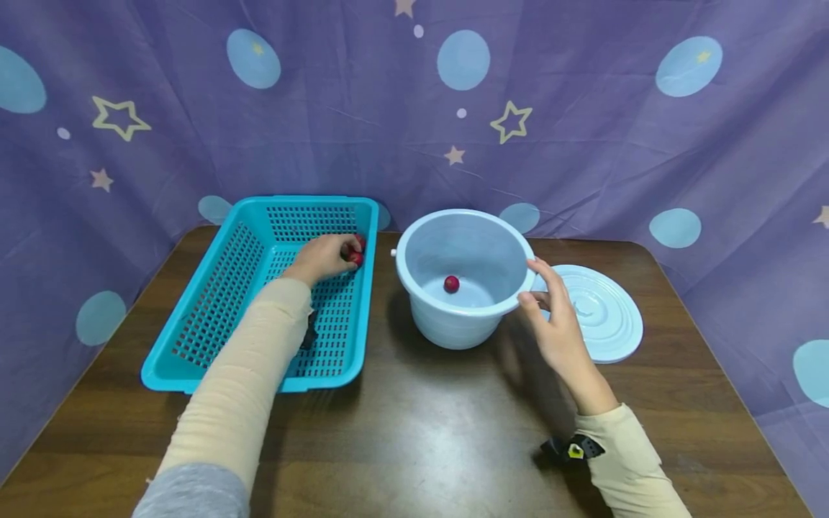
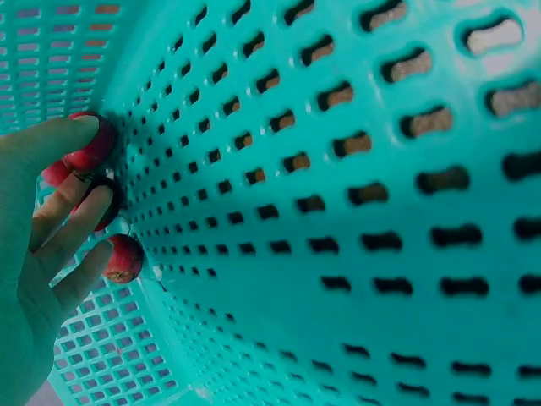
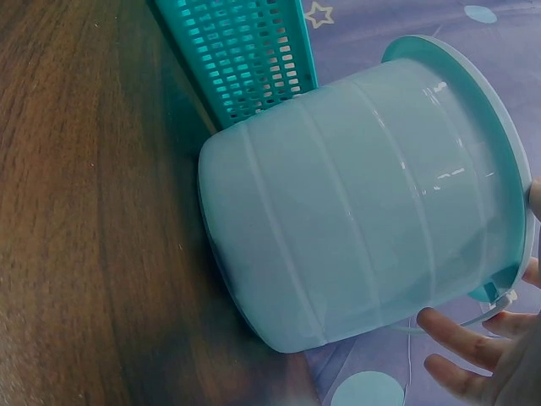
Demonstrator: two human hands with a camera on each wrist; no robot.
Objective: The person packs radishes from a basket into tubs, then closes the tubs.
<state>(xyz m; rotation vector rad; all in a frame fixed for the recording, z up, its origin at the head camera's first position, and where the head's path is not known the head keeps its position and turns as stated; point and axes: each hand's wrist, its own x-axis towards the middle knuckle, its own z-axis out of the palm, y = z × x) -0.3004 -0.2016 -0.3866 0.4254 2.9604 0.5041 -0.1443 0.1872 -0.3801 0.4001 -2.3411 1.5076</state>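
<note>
A turquoise plastic basket (image 1: 369, 309) holds several small red radishes (image 2: 124, 259) along its right wall. My left hand (image 1: 322, 257) reaches into it, and the thumb and fingers grip a radish (image 2: 93, 145) in the far right corner. Other radishes lie close against those fingers in the left wrist view. My right hand (image 1: 553, 327) holds the rim of a pale blue bucket (image 1: 453, 332) on its right side, near the bucket's handle. The bucket stands upright, with one radish (image 1: 451, 284) on its floor.
A round pale blue lid (image 1: 612, 316) lies on the brown wooden table (image 1: 414, 446), right of the bucket and behind my right hand. A purple curtain (image 1: 363, 108) with stars and dots hangs behind the table. The basket stands left of the bucket, a narrow gap between them.
</note>
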